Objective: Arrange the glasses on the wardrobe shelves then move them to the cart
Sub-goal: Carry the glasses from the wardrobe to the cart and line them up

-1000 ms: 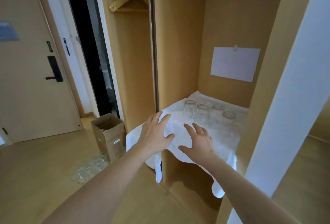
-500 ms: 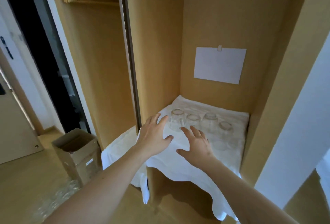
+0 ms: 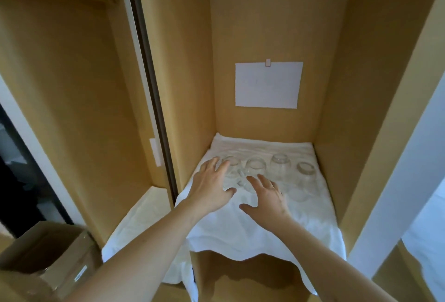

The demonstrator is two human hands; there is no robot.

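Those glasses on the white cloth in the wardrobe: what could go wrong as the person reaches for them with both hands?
1. The four glasses stand close together in a row, so the left hand or right hand, both open, might knock a neighbour over.
2. They stand on a wrinkled white cloth whose front edge hangs off the shelf; a tug from a forearm could drag the glasses along.
3. Clear glass on white is hard to see, so a grip may miss.

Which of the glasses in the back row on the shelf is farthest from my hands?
The rightmost glass, nearest the wardrobe's right wall. The left hand reaches the leftmost one; the right hand is in front of the second.
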